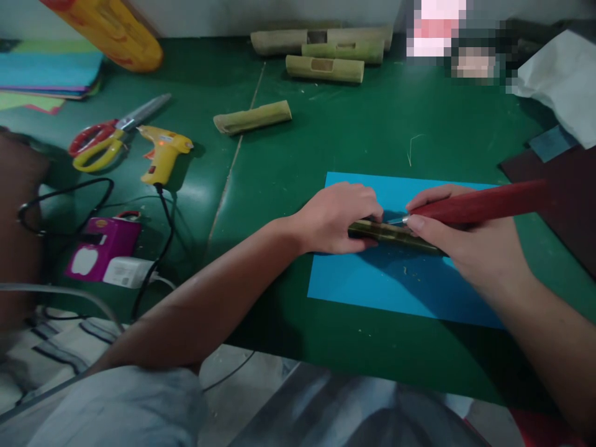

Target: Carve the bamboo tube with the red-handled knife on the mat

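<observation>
A thin green bamboo stick [395, 234] lies on a blue paper sheet [395, 292] on the green table [298, 155]. My left hand [338, 217] is closed over the stick's left end and presses it onto the sheet. My right hand [459, 242] grips a red-handled knife [479, 203]. Its small metal blade touches the stick just right of my left fingers. Under my right hand, the stick's far end is hidden.
A yellow glue gun [162, 155] and red-and-yellow scissors [109, 136] lie at the left, with black cables and a purple box [100, 245]. Cut bamboo tubes [326, 53] sit at the back and one piece [254, 118] nearer. Coloured paper [46, 74] is stacked far left.
</observation>
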A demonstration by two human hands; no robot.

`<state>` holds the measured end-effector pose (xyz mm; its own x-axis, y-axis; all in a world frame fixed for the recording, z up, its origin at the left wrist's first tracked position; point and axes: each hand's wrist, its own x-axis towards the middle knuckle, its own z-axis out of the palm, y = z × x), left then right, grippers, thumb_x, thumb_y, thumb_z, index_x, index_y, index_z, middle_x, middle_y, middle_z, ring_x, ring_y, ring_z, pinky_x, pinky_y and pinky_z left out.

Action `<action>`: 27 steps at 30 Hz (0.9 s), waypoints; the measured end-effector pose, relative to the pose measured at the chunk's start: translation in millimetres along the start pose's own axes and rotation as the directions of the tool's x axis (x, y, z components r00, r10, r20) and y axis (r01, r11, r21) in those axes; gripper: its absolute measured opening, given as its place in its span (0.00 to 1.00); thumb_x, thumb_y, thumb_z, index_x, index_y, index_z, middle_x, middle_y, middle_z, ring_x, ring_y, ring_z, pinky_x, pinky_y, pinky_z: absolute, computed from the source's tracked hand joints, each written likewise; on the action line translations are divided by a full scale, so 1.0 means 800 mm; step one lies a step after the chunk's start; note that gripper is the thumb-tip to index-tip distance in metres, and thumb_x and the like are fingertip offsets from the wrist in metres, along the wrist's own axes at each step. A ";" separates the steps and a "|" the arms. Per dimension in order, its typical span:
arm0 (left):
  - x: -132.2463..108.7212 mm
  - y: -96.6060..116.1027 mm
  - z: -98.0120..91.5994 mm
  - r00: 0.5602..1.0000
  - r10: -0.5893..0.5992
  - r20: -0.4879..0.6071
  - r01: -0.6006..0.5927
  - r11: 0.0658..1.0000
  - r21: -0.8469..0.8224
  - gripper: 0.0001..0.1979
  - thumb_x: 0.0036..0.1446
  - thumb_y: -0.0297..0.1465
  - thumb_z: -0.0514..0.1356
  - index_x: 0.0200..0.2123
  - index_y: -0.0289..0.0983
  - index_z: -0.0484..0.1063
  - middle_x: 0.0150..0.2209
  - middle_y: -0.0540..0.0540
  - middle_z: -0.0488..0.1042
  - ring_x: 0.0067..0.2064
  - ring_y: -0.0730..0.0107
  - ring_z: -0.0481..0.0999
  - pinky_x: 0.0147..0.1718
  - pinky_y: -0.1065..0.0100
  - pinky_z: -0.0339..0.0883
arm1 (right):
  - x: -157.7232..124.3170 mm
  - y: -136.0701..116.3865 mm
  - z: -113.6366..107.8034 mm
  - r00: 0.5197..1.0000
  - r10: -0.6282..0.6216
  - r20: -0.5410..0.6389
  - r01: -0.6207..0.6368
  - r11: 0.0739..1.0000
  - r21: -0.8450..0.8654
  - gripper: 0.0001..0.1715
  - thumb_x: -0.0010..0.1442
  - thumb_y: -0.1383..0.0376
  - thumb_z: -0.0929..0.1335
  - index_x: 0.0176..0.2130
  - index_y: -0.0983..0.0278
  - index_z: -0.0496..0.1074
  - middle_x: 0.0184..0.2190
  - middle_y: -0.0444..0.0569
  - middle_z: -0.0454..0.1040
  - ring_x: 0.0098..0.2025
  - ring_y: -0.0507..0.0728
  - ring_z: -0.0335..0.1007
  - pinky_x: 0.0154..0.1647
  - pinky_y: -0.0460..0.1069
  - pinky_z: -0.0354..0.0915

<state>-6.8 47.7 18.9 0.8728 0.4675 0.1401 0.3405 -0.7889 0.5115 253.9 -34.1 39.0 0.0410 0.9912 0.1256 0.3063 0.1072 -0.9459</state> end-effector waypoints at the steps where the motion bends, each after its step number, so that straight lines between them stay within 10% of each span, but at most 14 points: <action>1: 0.000 -0.001 0.000 1.000 0.010 0.001 -0.010 1.000 0.002 0.08 0.70 0.39 0.68 0.46 0.42 0.78 0.41 0.45 0.84 0.47 0.57 0.81 0.45 0.59 0.64 | 0.001 -0.001 0.001 1.000 -0.007 0.015 0.007 1.000 0.002 0.10 0.61 0.52 0.85 0.39 0.51 0.89 0.38 0.44 0.89 0.40 0.62 0.86 0.44 0.57 0.82; 7: 0.001 0.002 -0.002 0.999 -0.010 0.049 0.005 0.996 0.094 0.09 0.71 0.40 0.68 0.47 0.42 0.78 0.42 0.45 0.84 0.48 0.56 0.82 0.46 0.59 0.64 | 0.015 -0.005 -0.002 0.980 0.067 0.187 -0.078 0.996 0.052 0.12 0.59 0.50 0.86 0.36 0.51 0.89 0.32 0.43 0.86 0.38 0.62 0.86 0.38 0.55 0.80; 27: 0.018 0.018 -0.003 0.988 -0.051 0.146 0.016 0.973 0.228 0.11 0.73 0.41 0.69 0.48 0.40 0.79 0.43 0.43 0.84 0.50 0.53 0.83 0.46 0.57 0.64 | 0.007 -0.006 -0.011 0.963 0.122 0.240 -0.116 0.992 -0.038 0.13 0.56 0.49 0.85 0.37 0.51 0.90 0.34 0.44 0.88 0.30 0.58 0.81 0.29 0.52 0.79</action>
<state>10.1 44.0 30.5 0.8961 0.4437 -0.0112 0.4254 -0.8514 0.3067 261.3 -29.8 47.2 -0.1511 0.9863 -0.0664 0.3357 -0.0120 -0.9419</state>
